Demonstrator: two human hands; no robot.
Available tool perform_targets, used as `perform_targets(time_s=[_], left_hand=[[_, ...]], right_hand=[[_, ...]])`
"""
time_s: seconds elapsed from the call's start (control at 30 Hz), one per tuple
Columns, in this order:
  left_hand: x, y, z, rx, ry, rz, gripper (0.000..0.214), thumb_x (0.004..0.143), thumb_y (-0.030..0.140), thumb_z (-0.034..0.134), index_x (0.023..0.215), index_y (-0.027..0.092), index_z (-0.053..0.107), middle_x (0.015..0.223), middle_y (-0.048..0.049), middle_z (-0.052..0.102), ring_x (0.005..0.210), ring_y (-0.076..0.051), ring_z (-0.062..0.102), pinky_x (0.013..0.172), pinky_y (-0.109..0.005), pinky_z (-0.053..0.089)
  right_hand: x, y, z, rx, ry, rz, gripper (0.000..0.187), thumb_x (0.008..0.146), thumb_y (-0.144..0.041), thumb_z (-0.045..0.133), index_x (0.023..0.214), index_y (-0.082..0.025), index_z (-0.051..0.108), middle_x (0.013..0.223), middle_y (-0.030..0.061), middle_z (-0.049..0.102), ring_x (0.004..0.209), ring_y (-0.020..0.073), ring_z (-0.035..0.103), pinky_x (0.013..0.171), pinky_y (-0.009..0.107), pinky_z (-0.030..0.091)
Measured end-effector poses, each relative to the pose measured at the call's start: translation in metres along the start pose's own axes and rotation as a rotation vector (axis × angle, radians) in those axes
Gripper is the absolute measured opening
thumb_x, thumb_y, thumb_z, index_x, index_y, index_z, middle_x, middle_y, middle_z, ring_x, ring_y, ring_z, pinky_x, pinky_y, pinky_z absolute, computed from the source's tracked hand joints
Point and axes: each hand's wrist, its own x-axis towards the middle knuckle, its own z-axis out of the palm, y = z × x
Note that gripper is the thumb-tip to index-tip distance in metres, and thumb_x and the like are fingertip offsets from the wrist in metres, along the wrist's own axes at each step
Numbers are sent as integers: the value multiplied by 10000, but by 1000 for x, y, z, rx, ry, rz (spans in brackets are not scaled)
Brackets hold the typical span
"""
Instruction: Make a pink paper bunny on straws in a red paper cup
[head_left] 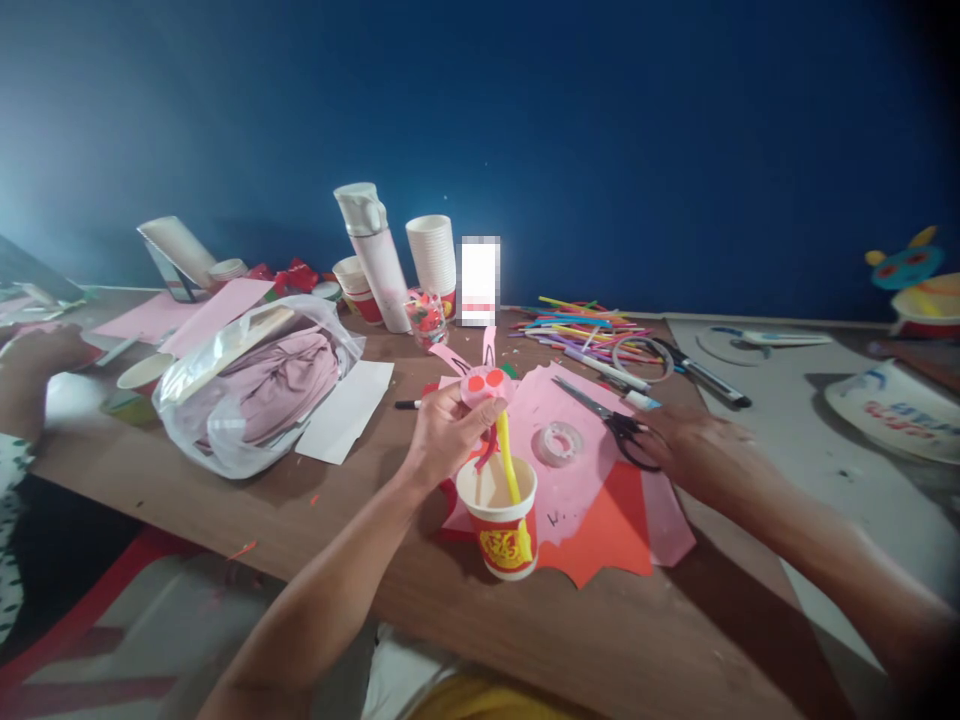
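Observation:
My left hand (pixel 446 432) is closed around a pink paper rabbit face (pixel 486 381) with red eyes and pink ears. A yellow stick (pixel 508 455) runs from it down into a red and white paper cup (pixel 501 520) standing on pink paper (pixel 585 470). My right hand (pixel 686 440) lies on the table at the black handles of the scissors (pixel 611 415); its fingers are blurred. A roll of clear tape (pixel 560 443) lies between the two hands. Orange paper (pixel 611 535) sticks out under the pink sheet.
A clear bag with pink cloth (pixel 259 385) lies at left, white paper (pixel 349 410) beside it. Coloured straws (pixel 581 325), pens, a white bottle (pixel 375 255) and stacked cups (pixel 433 255) stand behind. Another person's hand (pixel 37 360) rests far left. A paper plate (pixel 896 410) sits at right.

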Motion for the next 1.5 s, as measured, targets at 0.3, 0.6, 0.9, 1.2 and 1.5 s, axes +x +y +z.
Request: perform_targets(time_s=[0.3,0.6,0.9,1.2,1.5], left_hand=[[-11,9,0,-31,3,53,103,622,202,730,640,141,649,589,5,628,517,-91,541,495,-188,419],[-17,12,-4,98,64,171,69,619,178,730,674,159,693,634,-10,651,576,-117,571,567,-205,442],[-27,20,-7,253,-97,266,40,666,180,699,630,170,685,594,-6,623,543,-112,541,501,-190,406],[-29,23,-11,297,-120,290,25,667,176,703,671,185,726,648,-37,659,607,-151,587,577,-237,457],[-34,25,-10,271,-202,421,79,713,126,659,761,153,715,808,-59,703,746,-153,636,700,-243,507]], right_hand=[[-36,-98,-14,825,-285,-105,1135,551,-590,722,1445,-240,116,1370,153,436,1217,339,451,927,497,416],[-44,-119,2,994,-276,-44,1258,525,-508,779,1448,-263,-40,1455,169,284,1308,387,306,970,551,357],[-31,-126,4,1087,-194,-120,899,697,-360,687,1416,-245,161,1126,138,593,964,292,613,747,407,516],[-17,-106,7,961,-127,-355,948,724,-318,677,1438,-228,60,1308,175,453,1141,306,506,882,425,475],[-18,-101,2,879,-48,-490,967,728,-300,677,1446,-220,35,1375,170,396,1234,307,437,957,431,440]])
